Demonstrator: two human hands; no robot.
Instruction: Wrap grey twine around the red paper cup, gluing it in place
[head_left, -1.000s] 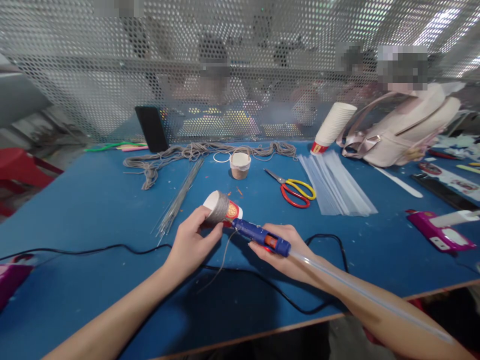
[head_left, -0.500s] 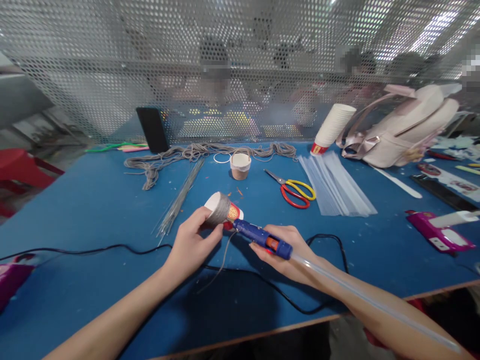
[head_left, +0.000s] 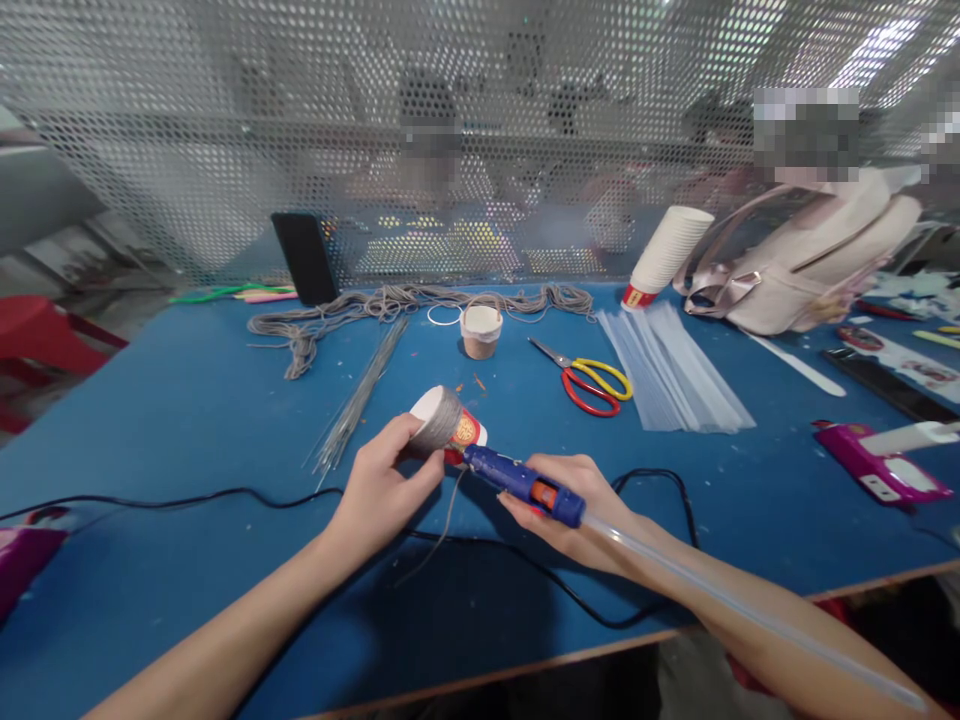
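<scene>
Mid-frame, your left hand [head_left: 380, 488] pinches the cord-wrapped paper cup [head_left: 444, 422]; your right hand [head_left: 594, 535] clutches the hot-glue gun [head_left: 506, 473]; a slip could burn your left hand.

The left hand [head_left: 384, 487] covers part of the cord-wrapped cup [head_left: 444, 422], and the right hand [head_left: 577, 505] hides the grip of the glue gun [head_left: 510, 478]. Whether the nozzle [head_left: 466, 454] touches the cup is too small to tell. At nine o'clock the view's edge cuts off a red seat [head_left: 45, 338], at eight a purple object [head_left: 26, 565]. People [head_left: 427, 105] behind the perforated screen [head_left: 217, 190] at twelve are blurred; one head [head_left: 806, 135] at two is pixelated.
</scene>
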